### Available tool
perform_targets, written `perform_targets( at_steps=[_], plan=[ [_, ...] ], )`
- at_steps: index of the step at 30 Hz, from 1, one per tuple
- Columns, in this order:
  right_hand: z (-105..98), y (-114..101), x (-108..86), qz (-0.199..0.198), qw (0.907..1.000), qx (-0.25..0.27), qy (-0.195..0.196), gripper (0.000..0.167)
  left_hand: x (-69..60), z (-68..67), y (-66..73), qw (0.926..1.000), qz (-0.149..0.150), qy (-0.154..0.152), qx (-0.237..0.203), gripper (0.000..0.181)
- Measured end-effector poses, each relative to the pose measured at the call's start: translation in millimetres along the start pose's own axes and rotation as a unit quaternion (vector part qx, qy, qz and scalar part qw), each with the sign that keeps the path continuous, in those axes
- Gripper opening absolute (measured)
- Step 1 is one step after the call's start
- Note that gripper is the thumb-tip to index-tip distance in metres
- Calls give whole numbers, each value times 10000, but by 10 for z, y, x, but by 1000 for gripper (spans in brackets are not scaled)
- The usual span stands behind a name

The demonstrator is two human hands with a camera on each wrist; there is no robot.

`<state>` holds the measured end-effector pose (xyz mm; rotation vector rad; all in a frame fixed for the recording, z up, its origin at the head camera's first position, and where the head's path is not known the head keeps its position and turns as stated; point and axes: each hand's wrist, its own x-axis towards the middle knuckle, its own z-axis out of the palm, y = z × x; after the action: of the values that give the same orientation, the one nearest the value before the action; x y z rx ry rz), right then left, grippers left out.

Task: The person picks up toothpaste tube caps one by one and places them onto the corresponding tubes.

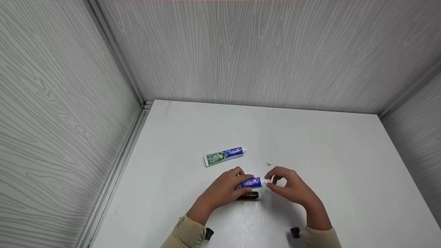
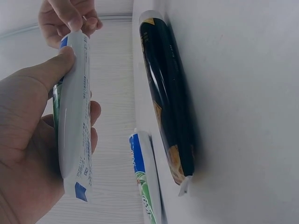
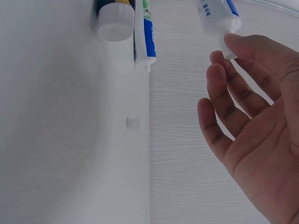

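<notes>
My left hand (image 1: 225,187) grips a blue, white and green toothpaste tube (image 1: 252,183), fingers and thumb curled round its body; in the left wrist view its white back (image 2: 74,112) shows. Thumb and index finger of my right hand (image 1: 291,186) pinch the white cap (image 3: 227,46) at the tube's nozzle end. Just below the held tube, a dark tube (image 1: 250,196) lies on the table, partly hidden by my left hand in the head view; the left wrist view shows its full length (image 2: 166,93).
Beyond my left hand, another green and blue tube (image 1: 224,156) lies on the white table (image 1: 310,144), its nozzle uncapped and pointing right. A small white cap (image 1: 269,163) rests to its right. Grey wood-grain panels (image 1: 241,51) enclose the back and sides.
</notes>
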<state>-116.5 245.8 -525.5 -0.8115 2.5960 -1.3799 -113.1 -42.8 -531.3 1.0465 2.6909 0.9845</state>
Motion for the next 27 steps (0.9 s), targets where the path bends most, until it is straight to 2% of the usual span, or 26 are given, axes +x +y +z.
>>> perform_targets(
  at_steps=[18,27],
  plan=[
    [-4,4,-11,336,9992,-54,-203,13,-5,19,4,9999,77,60,78,46],
    [-12,14,-7,522,9983,-53,-260,23,-8,11,25,10000,24,26,41,45]
  ],
)
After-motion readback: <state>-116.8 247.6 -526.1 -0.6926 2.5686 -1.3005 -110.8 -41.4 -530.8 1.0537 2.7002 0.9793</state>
